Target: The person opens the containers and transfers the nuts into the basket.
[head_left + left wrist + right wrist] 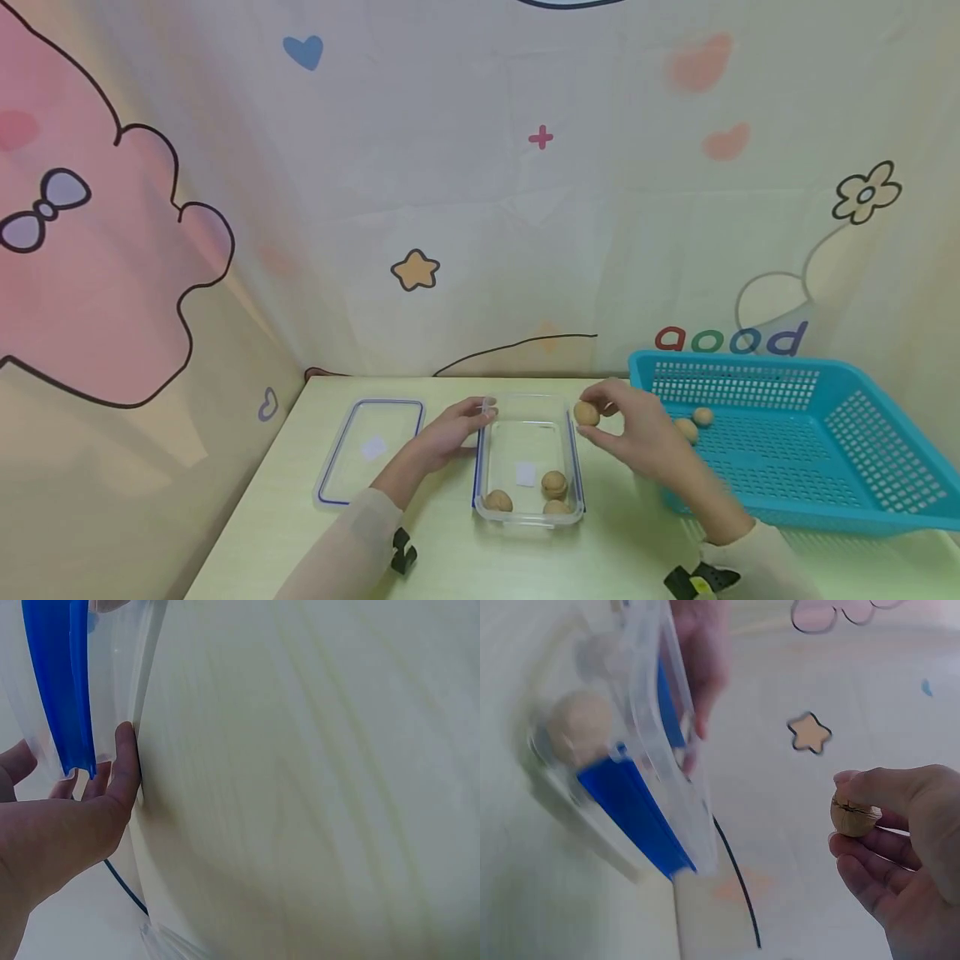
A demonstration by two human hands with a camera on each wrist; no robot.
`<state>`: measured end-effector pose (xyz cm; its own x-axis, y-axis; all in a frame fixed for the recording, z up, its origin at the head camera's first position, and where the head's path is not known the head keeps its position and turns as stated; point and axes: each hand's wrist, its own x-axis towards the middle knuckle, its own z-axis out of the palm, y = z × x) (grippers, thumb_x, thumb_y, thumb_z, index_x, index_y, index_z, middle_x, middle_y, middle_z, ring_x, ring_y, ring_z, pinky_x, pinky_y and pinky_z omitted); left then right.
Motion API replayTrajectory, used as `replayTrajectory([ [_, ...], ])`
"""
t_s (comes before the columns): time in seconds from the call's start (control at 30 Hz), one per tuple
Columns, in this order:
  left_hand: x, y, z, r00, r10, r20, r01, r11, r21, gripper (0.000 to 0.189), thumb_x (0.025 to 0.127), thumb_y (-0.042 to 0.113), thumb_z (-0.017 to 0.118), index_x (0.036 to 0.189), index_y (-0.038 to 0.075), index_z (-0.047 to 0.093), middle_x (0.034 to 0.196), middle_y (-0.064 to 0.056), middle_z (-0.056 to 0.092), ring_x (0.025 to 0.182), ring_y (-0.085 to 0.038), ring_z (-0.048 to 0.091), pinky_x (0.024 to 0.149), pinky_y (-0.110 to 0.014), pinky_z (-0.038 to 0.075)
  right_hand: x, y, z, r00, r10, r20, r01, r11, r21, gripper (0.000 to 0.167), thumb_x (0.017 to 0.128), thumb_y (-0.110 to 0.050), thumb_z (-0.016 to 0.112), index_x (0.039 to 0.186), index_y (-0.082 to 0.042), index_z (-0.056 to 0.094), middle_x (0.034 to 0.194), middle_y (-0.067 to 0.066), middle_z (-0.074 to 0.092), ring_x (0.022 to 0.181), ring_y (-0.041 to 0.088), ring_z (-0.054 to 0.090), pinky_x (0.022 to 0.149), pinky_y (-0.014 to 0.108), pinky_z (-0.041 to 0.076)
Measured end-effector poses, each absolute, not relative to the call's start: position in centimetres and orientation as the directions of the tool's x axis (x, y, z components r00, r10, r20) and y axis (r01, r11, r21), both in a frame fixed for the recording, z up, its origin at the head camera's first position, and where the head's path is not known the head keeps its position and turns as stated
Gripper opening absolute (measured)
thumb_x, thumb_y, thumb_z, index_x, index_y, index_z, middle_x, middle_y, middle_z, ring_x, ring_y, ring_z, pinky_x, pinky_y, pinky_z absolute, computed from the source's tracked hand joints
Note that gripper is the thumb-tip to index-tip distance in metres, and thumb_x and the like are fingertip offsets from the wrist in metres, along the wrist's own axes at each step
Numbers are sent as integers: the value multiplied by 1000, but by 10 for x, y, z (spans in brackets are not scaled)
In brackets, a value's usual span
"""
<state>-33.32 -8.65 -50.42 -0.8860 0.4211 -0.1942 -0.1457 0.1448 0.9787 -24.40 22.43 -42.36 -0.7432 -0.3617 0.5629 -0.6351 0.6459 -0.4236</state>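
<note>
A clear plastic food container [528, 521] with blue side clips stands on the table, several walnuts lying inside at its near end. My left hand [452, 433] grips the container's left wall toward the far corner; the left wrist view shows the thumb and fingers around the wall by a blue clip [60, 682]. Between thumb and fingertips, my right hand [637, 425] pinches a walnut [587, 413] just beyond the container's right rim. The walnut's cracked seam shows in the right wrist view, where the fingers [866, 870] curl under it.
A blue-rimmed clear lid [324, 492] lies flat left of the container. To the right, a turquoise plastic basket [832, 450] holds walnuts [686, 431] near its left side. A printed curtain [480, 208] hangs behind the table [442, 558].
</note>
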Motion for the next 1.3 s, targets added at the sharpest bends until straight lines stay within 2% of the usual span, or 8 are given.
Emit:
replayTrajectory([
  [0.2, -334, -86, -503, -886, 422, -193, -145, 143, 979, 54, 111, 30, 57, 159, 8, 44, 164, -18, 43, 156, -42, 31, 115, -65, 43, -237, 260, -409, -783, -254, 567, -537, 736, -412, 37, 88, -9, 88, 121, -8, 71, 110, 3, 72, 96, 23, 71, 80, 47, 63],
  [0.37, -333, -86, -503, -885, 424, -193, -143, 146, 979, 56, 111, 31, 58, 159, 6, 43, 163, -19, 43, 155, -43, 31, 114, -66, 43, -241, 286, -407, -790, -191, 582, -500, 750, -433, 35, 90, -8, 86, 121, -5, 71, 111, 9, 69, 94, 29, 72, 78, 44, 63],
  [0.47, -333, -87, -504, -883, 426, -197, -150, 142, 978, 56, 111, 31, 58, 159, 6, 42, 163, -19, 43, 156, -43, 30, 114, -66, 43, -246, 299, -409, -807, -162, 568, -471, 756, -454, 35, 92, -8, 84, 123, -2, 70, 113, 13, 67, 96, 34, 72, 79, 46, 63],
  [0.6, -333, -87, -504, -881, 431, -194, -148, 139, 979, 56, 112, 31, 57, 160, 6, 42, 164, -18, 43, 156, -43, 30, 115, -65, 43, -253, 310, -416, -843, -140, 519, -428, 759, -491, 36, 95, -9, 80, 127, 2, 67, 118, 18, 67, 103, 39, 70, 85, 56, 61],
  [0.83, -334, -87, -506, -881, 435, -186, -141, 133, 981, 56, 111, 30, 58, 159, 5, 43, 164, -19, 42, 155, -43, 31, 114, -64, 44, -264, 321, -434, -923, -87, 376, -297, 782, -548, 36, 99, -16, 77, 128, 2, 64, 120, 22, 69, 110, 44, 67, 91, 62, 58],
  [1.0, -335, -87, -509, -877, 440, -191, -153, 120, 981, 55, 111, 30, 58, 159, 7, 44, 164, -19, 42, 155, -43, 30, 114, -64, 44, -269, 324, -446, -952, -91, 292, -246, 793, -557, 36, 99, -16, 77, 127, 3, 66, 119, 23, 70, 112, 45, 67, 92, 62, 57],
  [1.3, -336, -89, -509, -881, 435, -186, -143, 128, 981, 58, 110, 33, 59, 159, 7, 43, 163, -17, 43, 155, -42, 31, 115, -64, 43, -274, 324, -453, -953, -148, 265, -271, 808, -522, 29, 96, -14, 79, 117, 3, 69, 110, 20, 72, 102, 41, 70, 86, 60, 59],
])
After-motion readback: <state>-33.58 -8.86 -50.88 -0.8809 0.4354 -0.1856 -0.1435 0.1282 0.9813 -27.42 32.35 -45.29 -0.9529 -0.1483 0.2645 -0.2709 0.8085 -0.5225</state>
